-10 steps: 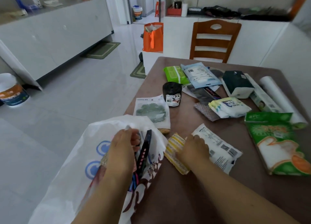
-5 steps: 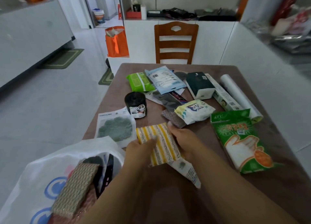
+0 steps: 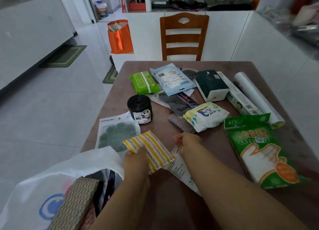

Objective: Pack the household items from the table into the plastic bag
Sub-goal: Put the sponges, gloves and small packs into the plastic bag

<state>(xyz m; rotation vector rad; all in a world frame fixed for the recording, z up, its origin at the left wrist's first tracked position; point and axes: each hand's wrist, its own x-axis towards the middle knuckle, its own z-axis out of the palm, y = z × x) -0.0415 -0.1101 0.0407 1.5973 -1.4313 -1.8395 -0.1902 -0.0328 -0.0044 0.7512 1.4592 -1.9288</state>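
Just left of the left hand (image 3: 136, 162) lies the open mouth of the white plastic bag (image 3: 51, 181), hanging off the near-left edge of the brown counter (image 3: 215, 160), with a woven scrubbing pad (image 3: 76, 200) already poking out of it. That hand's grip is closed on the near corner of a yellow-and-silver striped sponge cloth (image 3: 151, 147), lifted slightly off the counter. Immediately right of it, the right hand (image 3: 187, 141) pinches the top of a white printed wrapper (image 3: 181, 171) that trails toward the viewer. Beyond both grips, farther up the counter, wait a black roll of bin bags (image 3: 140, 109), a green wipes pack (image 3: 145, 82), a tissue pack (image 3: 205, 115) and a green glove packet (image 3: 259, 152). The step in hand looks like carrying the striped cloth to the bag; the next move likely calls for swinging it left and down into the opening, which sags and may need holding wide.
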